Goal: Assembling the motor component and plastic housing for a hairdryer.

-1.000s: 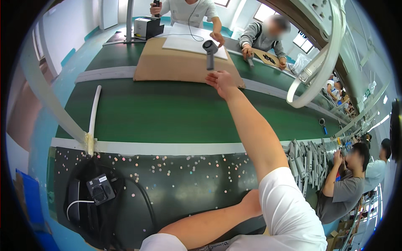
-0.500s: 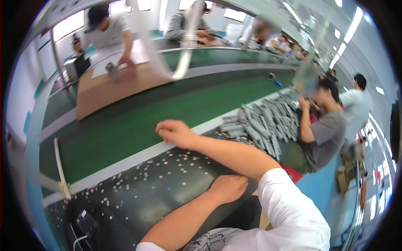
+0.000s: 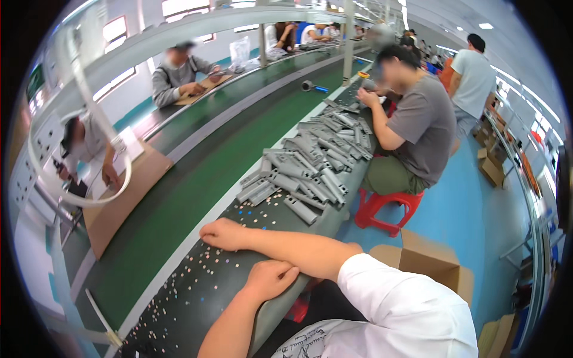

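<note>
My right hand (image 3: 224, 234) lies across the work surface with its fingers curled in, next to the pale rail of the green conveyor belt (image 3: 179, 206). Nothing shows in it. Below my right forearm, my left hand (image 3: 271, 279) rests loosely closed near the front edge of the dark tabletop (image 3: 224, 289). I see no object in it, though its fingertips are partly hidden. Small round pale and blue dots (image 3: 197, 262) are scattered over the tabletop by both hands. Beyond my right forearm lies a pile of grey elongated plastic housings (image 3: 304, 170).
A co-worker in a grey shirt (image 3: 427, 113) sits on a red stool (image 3: 388, 210) to the right. An open cardboard box (image 3: 418, 256) stands by my right elbow. A blue-handled tool (image 3: 314, 87) lies on the belt. A brown board (image 3: 122, 200) and more co-workers are across it.
My view has swung to the right, bringing the pile and the stool into fuller view. My right hand has come down from over the belt's edge onto the work surface.
</note>
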`<state>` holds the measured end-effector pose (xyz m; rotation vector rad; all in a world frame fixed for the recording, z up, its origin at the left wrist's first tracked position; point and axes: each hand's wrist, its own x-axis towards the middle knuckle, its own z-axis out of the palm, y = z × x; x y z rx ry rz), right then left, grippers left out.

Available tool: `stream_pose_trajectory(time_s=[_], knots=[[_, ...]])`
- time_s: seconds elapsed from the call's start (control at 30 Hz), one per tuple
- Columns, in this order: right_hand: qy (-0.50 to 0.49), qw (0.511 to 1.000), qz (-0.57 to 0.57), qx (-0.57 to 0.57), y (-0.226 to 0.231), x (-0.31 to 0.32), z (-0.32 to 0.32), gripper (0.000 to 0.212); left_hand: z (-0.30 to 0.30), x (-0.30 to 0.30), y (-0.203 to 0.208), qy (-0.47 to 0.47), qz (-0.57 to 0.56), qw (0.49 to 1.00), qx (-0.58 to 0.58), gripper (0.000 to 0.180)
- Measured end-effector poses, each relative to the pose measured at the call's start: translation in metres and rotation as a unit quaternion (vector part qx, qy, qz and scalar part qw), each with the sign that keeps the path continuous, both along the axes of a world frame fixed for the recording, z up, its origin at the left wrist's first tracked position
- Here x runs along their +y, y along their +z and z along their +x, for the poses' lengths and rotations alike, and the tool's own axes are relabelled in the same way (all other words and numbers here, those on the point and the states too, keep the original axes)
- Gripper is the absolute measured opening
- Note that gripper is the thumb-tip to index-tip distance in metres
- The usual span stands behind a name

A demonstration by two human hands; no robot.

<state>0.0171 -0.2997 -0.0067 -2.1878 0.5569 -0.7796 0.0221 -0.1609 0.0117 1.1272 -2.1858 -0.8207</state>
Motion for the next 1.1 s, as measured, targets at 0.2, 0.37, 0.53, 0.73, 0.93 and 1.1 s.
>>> stream_pose_trajectory(time_s=[0.2,0.37,0.53,0.73,0.93,1.1], knots=[[0.011,1.0,0.009,-0.017,0.004,0.003,0.002,0.018,0.004,0.001,-0.01,0.034,0.006,0.999,-0.01,0.023],[0.036,0.999,0.006,-0.008,0.004,-0.002,0.001,0.02,0.001,0.001,-0.004,0.031,0.015,0.999,-0.004,0.025],[0.018,0.999,0.008,-0.032,0.0,-0.004,0.003,0.018,0.003,-0.002,-0.01,0.031,0.015,0.999,0.018,0.028],[0.004,0.985,0.156,-0.068,0.004,-0.003,0.007,0.015,0.015,-0.008,-0.012,0.104,0.237,0.927,0.271,0.038],[-0.036,0.983,0.143,-0.107,0.001,0.0,0.006,0.014,0.014,-0.006,-0.015,0.106,0.249,0.916,0.295,0.042],[-0.015,0.989,0.121,-0.087,0.003,-0.003,-0.002,0.013,0.012,-0.007,-0.012,0.091,0.247,0.927,0.269,0.041]])
